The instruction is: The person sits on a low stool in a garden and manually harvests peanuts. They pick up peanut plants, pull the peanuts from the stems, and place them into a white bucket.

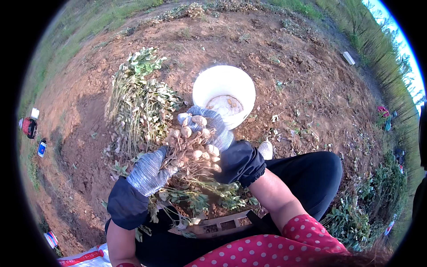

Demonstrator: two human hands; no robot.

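A bunch of pulled peanut plants (195, 151) hangs between my hands, its roots thick with pale pods and its leafy stems trailing down toward my lap. My left hand (149, 171), in a grey knit glove, is closed around the bunch on its left side. On the far side, my gloved right hand (215, 127) has its fingers curled over the pods; the pods partly hide its fingertips. Just beyond it stands a white bucket (202, 86) with a few peanuts (230, 102) on its dirty bottom.
A heap of peanut plants (147, 95) lies on the soil left of the bucket. More green plants (351, 222) lie at the lower right. A blue bottle (42, 147) and a red-and-black object (30, 127) are at the far left. A white sack (86, 257) lies at the lower left.
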